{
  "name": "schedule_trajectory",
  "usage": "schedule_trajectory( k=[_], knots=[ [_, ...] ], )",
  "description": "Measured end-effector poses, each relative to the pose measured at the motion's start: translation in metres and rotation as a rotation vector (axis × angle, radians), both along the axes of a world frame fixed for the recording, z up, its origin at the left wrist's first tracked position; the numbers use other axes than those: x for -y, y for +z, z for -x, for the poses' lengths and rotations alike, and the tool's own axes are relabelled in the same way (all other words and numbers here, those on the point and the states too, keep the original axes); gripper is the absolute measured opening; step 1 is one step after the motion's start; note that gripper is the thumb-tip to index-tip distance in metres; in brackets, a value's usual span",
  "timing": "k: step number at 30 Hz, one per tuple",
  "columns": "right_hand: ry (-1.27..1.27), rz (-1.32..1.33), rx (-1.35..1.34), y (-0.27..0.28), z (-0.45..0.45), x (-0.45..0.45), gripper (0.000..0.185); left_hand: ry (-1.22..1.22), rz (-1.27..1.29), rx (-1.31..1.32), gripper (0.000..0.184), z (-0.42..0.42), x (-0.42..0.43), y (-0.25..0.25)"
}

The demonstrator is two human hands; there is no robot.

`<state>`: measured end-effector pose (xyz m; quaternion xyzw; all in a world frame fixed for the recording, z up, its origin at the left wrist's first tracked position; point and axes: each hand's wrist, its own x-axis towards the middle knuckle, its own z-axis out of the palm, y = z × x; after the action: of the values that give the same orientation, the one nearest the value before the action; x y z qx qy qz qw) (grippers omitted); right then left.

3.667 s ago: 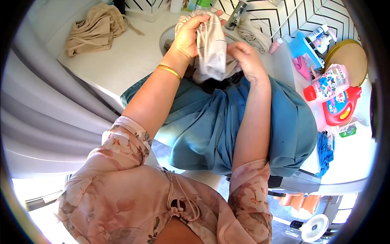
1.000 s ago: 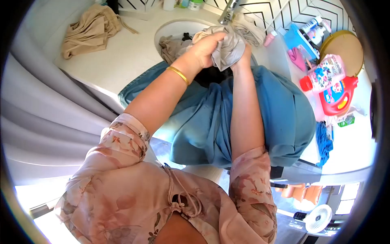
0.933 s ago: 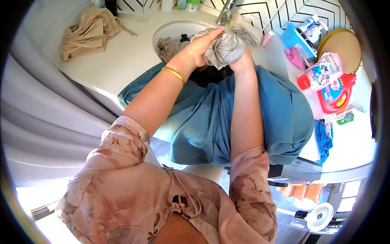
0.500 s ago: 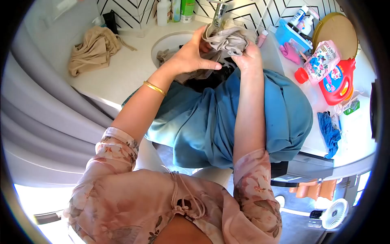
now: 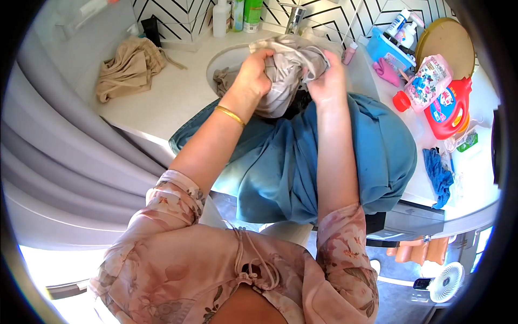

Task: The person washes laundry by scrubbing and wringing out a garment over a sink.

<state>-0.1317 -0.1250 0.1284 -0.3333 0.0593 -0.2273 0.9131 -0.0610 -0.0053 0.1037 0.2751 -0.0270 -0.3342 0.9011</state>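
A light grey-beige garment (image 5: 288, 67) is bunched between my hands over the sink (image 5: 213, 62). My left hand (image 5: 253, 75) is closed on its left side, and a gold bracelet sits on that wrist. My right hand (image 5: 327, 83) grips the garment's right edge with the fingers partly hidden by cloth. More damp-looking grey-brown fabric (image 5: 222, 80) lies in the basin. Below my hands, a large teal cloth (image 5: 280, 167) drapes over the counter's front edge. The tap (image 5: 295, 19) rises just behind the garment.
A beige garment (image 5: 132, 67) lies on the counter (image 5: 178, 86) at left. Bottles (image 5: 220, 19) stand behind the sink. To the right are a blue basket (image 5: 389, 48), a pink pouch (image 5: 429, 81), a red detergent jug (image 5: 450, 110) and a blue cloth (image 5: 438, 175). A grey curtain (image 5: 65, 146) hangs at left.
My left hand has gone from spread fingers to a closed grip on the garment. The garment has come lower and toward me, opening out from a bunched wad.
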Motion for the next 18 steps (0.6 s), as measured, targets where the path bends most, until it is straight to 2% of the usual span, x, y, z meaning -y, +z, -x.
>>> schedule_trajectory(
  k=[1,2,4,5,6,7,8,9,10,12,13,14,15,16,17,18],
  knots=[
    [-0.058,0.216,0.109,-0.004,-0.001,-0.014,0.019,0.013,0.009,-0.021,0.023,-0.003,0.006,-0.006],
    [-0.332,0.502,0.030,-0.013,0.005,-0.034,0.017,0.028,0.018,-0.047,0.023,-0.006,0.012,-0.016],
    [-0.929,1.594,0.213,-0.029,0.007,-0.062,0.019,0.025,0.119,-0.061,0.025,-0.012,0.017,-0.039],
    [-0.739,1.787,0.092,-0.031,0.018,-0.078,0.017,-0.119,0.314,0.120,0.026,-0.023,0.020,-0.068],
    [-0.761,1.746,-0.122,-0.036,0.000,-0.060,0.020,-0.263,0.505,0.298,0.027,-0.031,0.023,-0.094],
    [-0.772,1.692,-0.345,-0.044,-0.031,-0.029,0.025,-0.037,0.194,0.047,0.027,-0.010,0.035,-0.070],
    [-0.776,1.636,-0.566,-0.053,-0.043,-0.008,0.030,0.128,-0.322,0.087,0.026,0.001,0.045,-0.061],
    [-0.655,1.440,-0.596,-0.025,-0.028,-0.012,0.039,0.125,-0.295,0.100,0.026,0.007,0.043,-0.058],
    [-0.666,1.414,-0.552,-0.034,-0.030,-0.012,0.039,0.121,-0.268,0.130,0.026,0.008,0.042,-0.053],
    [-0.681,1.369,-0.457,-0.060,-0.045,-0.018,0.039,0.023,-0.024,0.116,0.028,-0.007,0.032,-0.051],
    [-0.690,1.635,-0.383,-0.066,-0.033,-0.042,0.040,-0.024,0.087,0.101,0.029,-0.012,0.022,-0.055],
    [-0.678,1.780,-0.282,-0.072,-0.024,-0.064,0.038,0.046,0.113,0.033,0.028,-0.002,0.008,-0.053],
    [-0.665,1.858,-0.240,-0.076,-0.019,-0.075,0.036,0.034,0.140,0.088,0.029,0.007,0.000,-0.049],
    [-0.688,1.885,-0.271,-0.078,-0.023,-0.073,0.034,0.023,0.168,0.143,0.029,0.011,-0.005,-0.050],
    [-0.713,1.870,-0.347,-0.079,-0.035,-0.061,0.032,0.026,0.142,0.088,0.030,-0.009,0.010,-0.060],
    [-0.696,1.755,-0.470,-0.070,-0.046,-0.043,0.032,0.023,0.114,0.027,0.031,-0.024,0.028,-0.071]
  ],
)
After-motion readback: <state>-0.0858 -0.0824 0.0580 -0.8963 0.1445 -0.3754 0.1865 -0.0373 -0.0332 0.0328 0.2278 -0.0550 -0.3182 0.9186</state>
